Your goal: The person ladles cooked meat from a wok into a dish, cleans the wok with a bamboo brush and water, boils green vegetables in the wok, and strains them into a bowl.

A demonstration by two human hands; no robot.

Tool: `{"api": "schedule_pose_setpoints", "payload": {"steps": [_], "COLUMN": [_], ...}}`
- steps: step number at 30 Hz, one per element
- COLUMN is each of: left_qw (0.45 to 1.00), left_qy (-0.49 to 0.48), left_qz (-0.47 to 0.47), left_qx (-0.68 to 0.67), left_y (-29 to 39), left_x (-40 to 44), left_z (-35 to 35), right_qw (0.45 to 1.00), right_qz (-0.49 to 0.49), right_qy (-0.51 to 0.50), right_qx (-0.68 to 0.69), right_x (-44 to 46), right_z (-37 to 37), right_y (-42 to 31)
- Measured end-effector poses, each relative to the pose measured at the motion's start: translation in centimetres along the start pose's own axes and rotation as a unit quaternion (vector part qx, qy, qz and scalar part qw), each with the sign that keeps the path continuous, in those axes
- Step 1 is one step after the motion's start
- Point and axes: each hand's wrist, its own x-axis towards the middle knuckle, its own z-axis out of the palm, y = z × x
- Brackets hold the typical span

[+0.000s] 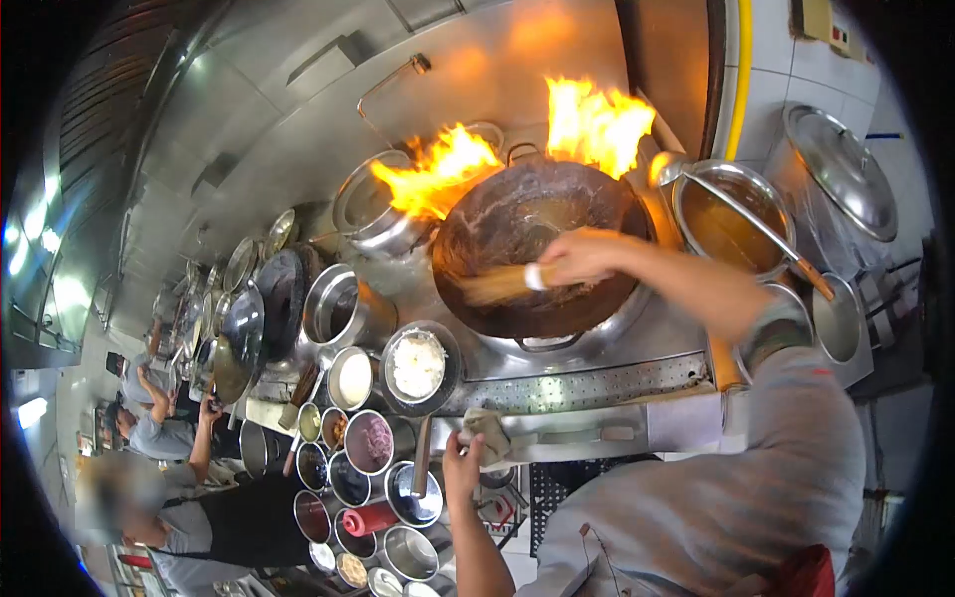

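A large dark wok [542, 214] sits on the stove, with tall flames [597, 124] rising behind its rim. Over the wok my right hand [582, 257] is closed round a bamboo brush [497, 286], whose bristles are blurred against the wok's inside. Some liquid shows at the wok's bottom. My left hand [464, 466] is low at the counter's front edge, beside a folded grey cloth [487, 436]; its fingers are bent at the cloth's edge, and whether they grip it is unclear.
A ladle [741, 211] lies across a pot of brown liquid [736, 224] at right. Left of the wok stand a steel pot [343, 306], a pan of white food [418, 365] and several ingredient containers [370, 443]. Co-workers [184, 517] stand at the far left.
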Motion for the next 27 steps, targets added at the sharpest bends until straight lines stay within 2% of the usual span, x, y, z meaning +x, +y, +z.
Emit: {"api": "schedule_pose_setpoints", "payload": {"steps": [2, 3, 4, 5, 6, 7, 8, 9, 10, 11, 12, 13, 14, 15, 16, 17, 18, 19, 21, 22, 24, 27], "left_qw": [0.997, 0.994, 0.991, 0.986, 0.99, 0.994, 0.996, 0.996, 0.991, 0.978, 0.955, 0.916, 0.865, 0.799, 0.765, 0.76, 0.727, 0.693, 0.719, 0.744, 0.789, 0.781], "left_qy": [-0.014, -0.015, -0.018, -0.024, -0.031, -0.039, -0.046, -0.043, -0.08, -0.056, -0.03, -0.051, -0.07, -0.087, -0.143, -0.166, -0.194, -0.22, -0.304, -0.312, -0.329, -0.381], "left_qz": [0.026, 0.019, 0.012, 0.005, 0.008, 0.013, 0.017, -0.006, -0.007, -0.012, -0.014, -0.051, -0.092, -0.135, -0.119, -0.129, -0.16, -0.193, -0.165, -0.169, -0.172, -0.195], "left_qx": [-0.077, -0.107, -0.136, -0.163, -0.134, -0.106, -0.081, -0.074, -0.108, -0.202, -0.296, -0.393, -0.489, -0.579, -0.617, -0.615, -0.639, -0.658, -0.603, -0.567, -0.49, -0.455], "left_y": [-1.8, -2.3, -2.5, -3.0, -4.2, -5.6, -6.3, -2.4, -1.6, -1.8, -1.5, 0.7, 3.4, 5.1, 5.2, 8.0, 8.3, 8.3, 13.8, 16.5, 20.2, 18.3], "left_x": [0.7, 1.0, 1.2, 1.4, 2.2, 3.4, 3.8, 2.0, 1.3, -0.3, -1.3, -2.5, -4.2, -5.3, -4.1, -3.0, 0.0, 3.1, 4.2, 4.1, 4.3, 7.0], "left_z": [0.8, 1.1, 1.3, 1.6, 2.1, 2.8, 3.5, 2.7, 1.9, 1.3, 0.7, -0.1, -0.7, -0.4, 1.1, 3.0, 5.6, 7.8, 8.6, 8.5, 8.5, 11.0], "right_qw": [0.988, 0.988, 0.986, 0.962, 0.945, 0.922, 0.917, 0.923, 0.928, 0.925, 0.918, 0.91, 0.9, 0.912, 0.921, 0.92, 0.917, 0.922, 0.92, 0.918, 0.919, 0.907], "right_qz": [0.056, 0.074, 0.097, 0.204, 0.186, 0.102, 0.167, 0.133, 0.099, 0.099, 0.097, 0.122, 0.146, 0.167, 0.19, 0.174, 0.158, 0.173, 0.172, 0.171, 0.125, 0.069], "right_qy": [-0.137, -0.123, -0.071, -0.05, -0.024, 0.111, 0.166, 0.193, 0.219, 0.182, 0.148, 0.124, 0.098, 0.136, 0.172, 0.209, 0.246, 0.216, 0.183, 0.165, 0.249, 0.367], "right_qx": [-0.039, -0.062, -0.114, -0.174, -0.268, -0.356, -0.321, -0.304, -0.284, -0.319, -0.356, -0.377, -0.398, -0.349, -0.295, -0.283, -0.27, -0.272, -0.3, -0.316, -0.28, -0.194], "right_x": [-5.0, -8.3, -9.8, -10.6, -8.8, -7.2, -7.0, -5.0, -3.1, -4.0, -5.3, -7.0, -8.8, -7.9, -7.1, -6.2, -4.8, -3.2, -5.2, -6.8, -12.2, -17.7], "right_z": [-4.2, -6.7, -8.7, -10.6, -11.5, -11.1, -10.1, -8.3, -6.7, -7.0, -8.3, -9.4, -10.6, -10.6, -9.9, -8.1, -6.0, -5.2, -5.8, -6.4, -6.7, -5.5], "right_y": [1.8, 1.1, 2.6, 1.5, 4.6, 7.5, 5.3, 7.1, 9.1, 9.1, 8.4, 6.9, 5.3, 5.6, 6.4, 6.6, 6.7, 7.0, 4.4, 2.6, 0.3, -2.0]}}
